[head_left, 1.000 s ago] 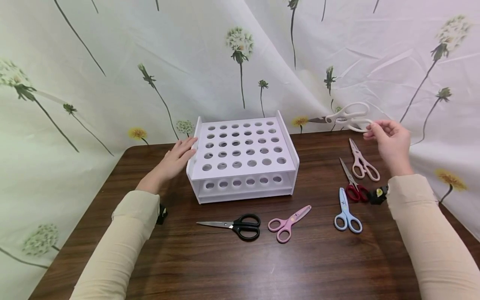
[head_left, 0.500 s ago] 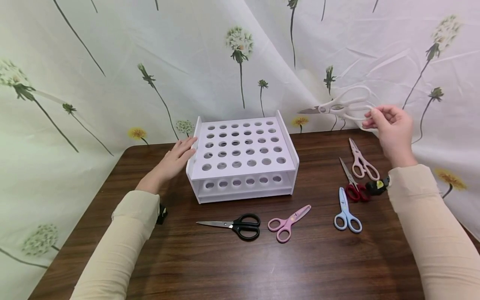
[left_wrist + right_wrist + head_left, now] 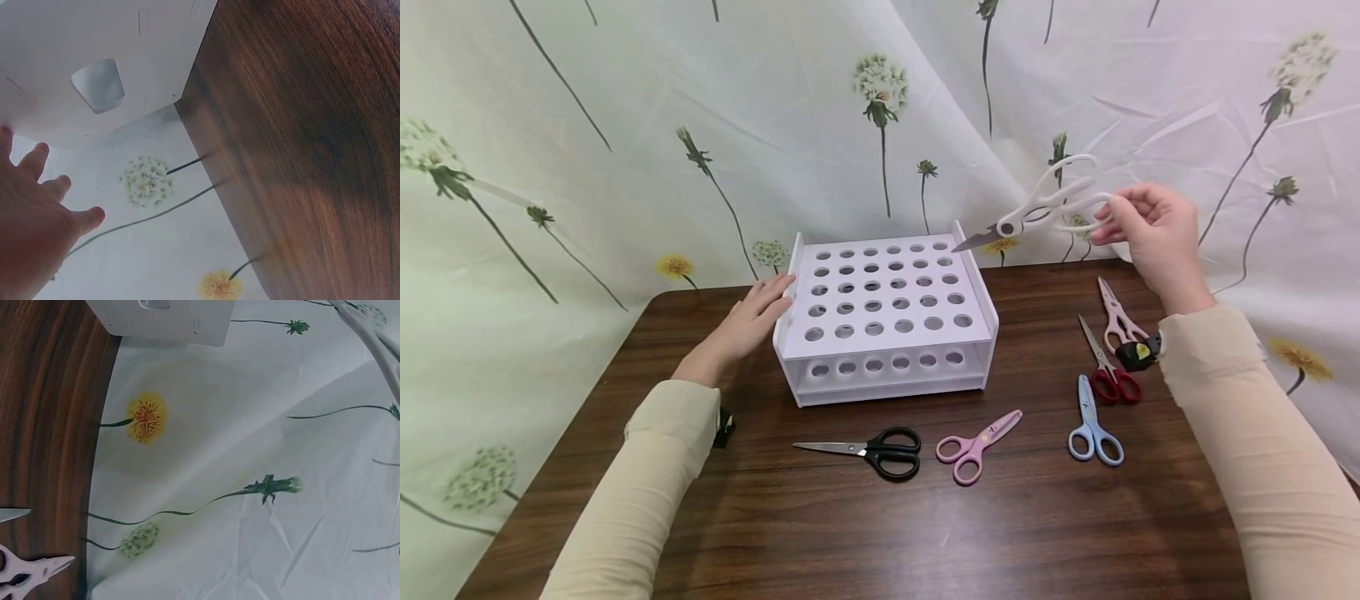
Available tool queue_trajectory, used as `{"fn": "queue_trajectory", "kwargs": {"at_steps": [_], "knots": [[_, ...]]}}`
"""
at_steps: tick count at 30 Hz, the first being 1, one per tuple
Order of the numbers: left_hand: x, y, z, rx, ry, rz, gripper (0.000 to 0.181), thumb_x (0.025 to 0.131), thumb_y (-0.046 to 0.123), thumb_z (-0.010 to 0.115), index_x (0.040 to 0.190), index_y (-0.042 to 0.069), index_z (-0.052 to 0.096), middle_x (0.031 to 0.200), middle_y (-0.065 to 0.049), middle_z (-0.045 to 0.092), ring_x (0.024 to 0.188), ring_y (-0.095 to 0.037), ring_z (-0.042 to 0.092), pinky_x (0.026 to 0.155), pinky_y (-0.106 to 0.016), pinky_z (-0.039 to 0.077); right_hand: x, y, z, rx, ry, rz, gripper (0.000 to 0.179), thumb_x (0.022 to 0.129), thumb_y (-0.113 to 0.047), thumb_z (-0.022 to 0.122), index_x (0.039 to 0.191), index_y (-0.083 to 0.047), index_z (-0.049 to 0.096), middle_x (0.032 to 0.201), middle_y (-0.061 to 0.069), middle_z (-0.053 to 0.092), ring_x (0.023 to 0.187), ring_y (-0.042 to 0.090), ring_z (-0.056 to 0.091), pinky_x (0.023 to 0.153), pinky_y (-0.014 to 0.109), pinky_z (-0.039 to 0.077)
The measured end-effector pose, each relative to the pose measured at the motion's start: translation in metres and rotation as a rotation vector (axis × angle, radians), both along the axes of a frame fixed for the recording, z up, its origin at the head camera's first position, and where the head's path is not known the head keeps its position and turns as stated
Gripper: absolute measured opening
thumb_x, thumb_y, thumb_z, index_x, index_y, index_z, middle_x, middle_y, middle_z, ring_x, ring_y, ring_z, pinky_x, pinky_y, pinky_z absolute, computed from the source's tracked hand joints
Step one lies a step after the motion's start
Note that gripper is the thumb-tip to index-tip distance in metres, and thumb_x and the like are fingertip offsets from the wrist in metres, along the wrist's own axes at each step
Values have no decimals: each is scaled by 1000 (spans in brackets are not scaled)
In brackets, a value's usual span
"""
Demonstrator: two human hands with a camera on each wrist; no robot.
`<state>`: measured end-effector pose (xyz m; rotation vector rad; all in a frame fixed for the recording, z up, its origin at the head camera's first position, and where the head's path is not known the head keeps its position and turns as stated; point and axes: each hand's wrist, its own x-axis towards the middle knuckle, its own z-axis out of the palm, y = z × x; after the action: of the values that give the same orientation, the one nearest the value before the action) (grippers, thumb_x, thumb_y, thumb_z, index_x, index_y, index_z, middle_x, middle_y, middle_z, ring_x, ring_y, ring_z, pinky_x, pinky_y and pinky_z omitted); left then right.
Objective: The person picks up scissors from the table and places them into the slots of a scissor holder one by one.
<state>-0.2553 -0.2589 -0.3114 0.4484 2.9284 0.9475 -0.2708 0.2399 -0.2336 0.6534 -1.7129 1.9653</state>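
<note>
My right hand [image 3: 1153,233] pinches one handle loop of white-handled scissors [image 3: 1052,208] in the head view. They hang in the air, blades slightly apart and pointing down-left, the tip overlapping the back right corner of a white rack [image 3: 887,329] with rows of round holes. My left hand [image 3: 748,321] rests with relaxed, straight fingers against the rack's left side wall. In the left wrist view those fingers [image 3: 47,187] reach to the side panel, which has a cut-out. Only part of the white handle [image 3: 378,353] shows in the right wrist view; the right hand is out of that frame.
Black-handled scissors [image 3: 891,454] and pink scissors [image 3: 973,450] lie in front of the rack. On the right lie light blue scissors [image 3: 1093,429], red-handled scissors [image 3: 1108,375] and pale pink scissors [image 3: 1120,317]. Behind the brown table [image 3: 925,542] hangs a flowered cloth [image 3: 737,100].
My right hand has lifted the white-handled scissors and carried them left; their blades have swung downward, toward the rack's back right corner. The left hand stays where it was.
</note>
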Motion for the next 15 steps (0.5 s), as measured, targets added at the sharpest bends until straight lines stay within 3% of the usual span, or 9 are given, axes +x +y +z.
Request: {"fn": "queue_trajectory", "kwargs": {"at_steps": [15], "knots": [[0,1,0,7,2,-5,58,99,47,27,149,20,18,153,-8,7,137,-27,-8,102,-59,-4,-12,-22,6,149,32,5,6,90,5,51,86,5,56,66,7,63,49,13,62,50,23,51]]}}
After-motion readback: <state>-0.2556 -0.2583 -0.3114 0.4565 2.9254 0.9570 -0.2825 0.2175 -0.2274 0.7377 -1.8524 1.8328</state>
